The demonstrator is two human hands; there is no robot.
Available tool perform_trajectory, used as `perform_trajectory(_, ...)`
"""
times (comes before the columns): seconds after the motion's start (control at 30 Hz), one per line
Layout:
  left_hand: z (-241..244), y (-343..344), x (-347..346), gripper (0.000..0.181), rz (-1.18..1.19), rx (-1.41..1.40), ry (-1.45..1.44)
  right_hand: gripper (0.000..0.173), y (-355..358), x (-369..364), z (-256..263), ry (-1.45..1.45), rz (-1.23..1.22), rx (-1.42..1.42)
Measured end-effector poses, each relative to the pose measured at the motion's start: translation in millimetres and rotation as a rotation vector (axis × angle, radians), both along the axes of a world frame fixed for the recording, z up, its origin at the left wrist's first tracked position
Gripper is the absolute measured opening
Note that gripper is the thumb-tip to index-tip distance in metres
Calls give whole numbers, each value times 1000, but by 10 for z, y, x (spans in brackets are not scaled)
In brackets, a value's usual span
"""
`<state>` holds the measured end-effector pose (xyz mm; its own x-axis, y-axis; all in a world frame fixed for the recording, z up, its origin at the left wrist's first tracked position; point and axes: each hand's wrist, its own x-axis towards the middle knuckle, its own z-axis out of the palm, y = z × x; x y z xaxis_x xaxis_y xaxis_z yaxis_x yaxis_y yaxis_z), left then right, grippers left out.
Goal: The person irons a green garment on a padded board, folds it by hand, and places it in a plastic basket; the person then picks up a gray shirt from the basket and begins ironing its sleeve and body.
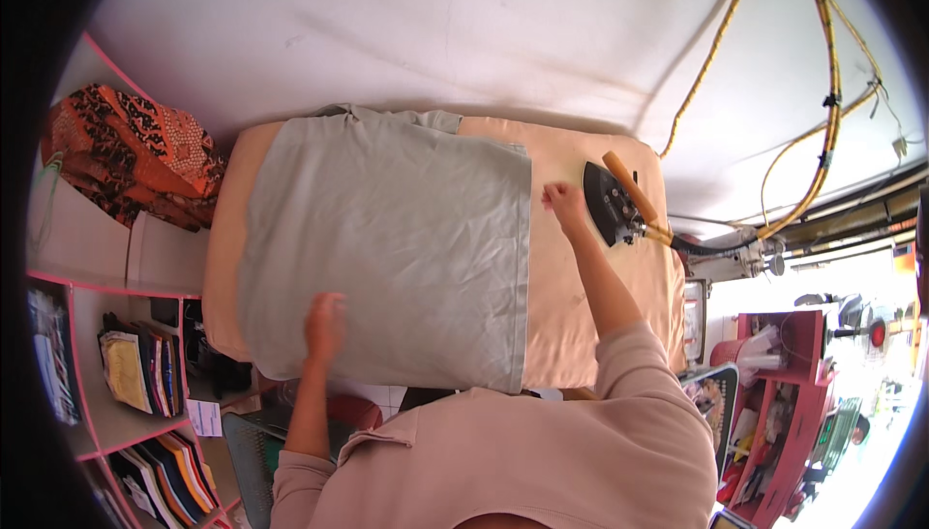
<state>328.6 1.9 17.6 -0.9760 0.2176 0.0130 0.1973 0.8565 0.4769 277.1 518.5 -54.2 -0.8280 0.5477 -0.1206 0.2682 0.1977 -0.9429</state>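
A grey-green cloth garment (392,238) lies spread over the left and middle of a padded ironing table with a peach cover (559,311). My left hand (325,327), blurred, is over the lower left part of the garment; whether it touches the cloth I cannot tell. To the right of the garment's hemmed edge is my right hand (565,202), its fingers curled, with nothing visible in it. Just right of that hand a black steam iron (610,202) with a wooden handle rests on the table, its hose running off to the right.
A white wall (472,35) stands behind the table. Yellow hoses (827,93) hang at the right. Patterned orange and black cloth (145,151) lies on the left shelving, above folded clothes (141,366). Plastic baskets (250,471) flank me, and a pink cabinet (784,442) stands right.
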Motion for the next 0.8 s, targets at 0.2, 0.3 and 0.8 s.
perform_trajectory(0.2,212,880,661,9,-114,180,-122,17,-20,-1058,-74,36,211,581)
perform_trajectory(0.3,226,803,1004,8,-6,153,-178,25,-17,-1062,-119,53,278,706)
perform_trajectory(0.8,-16,520,1822,9,214,138,-314,21,-164,-1087,-117,-12,295,835)
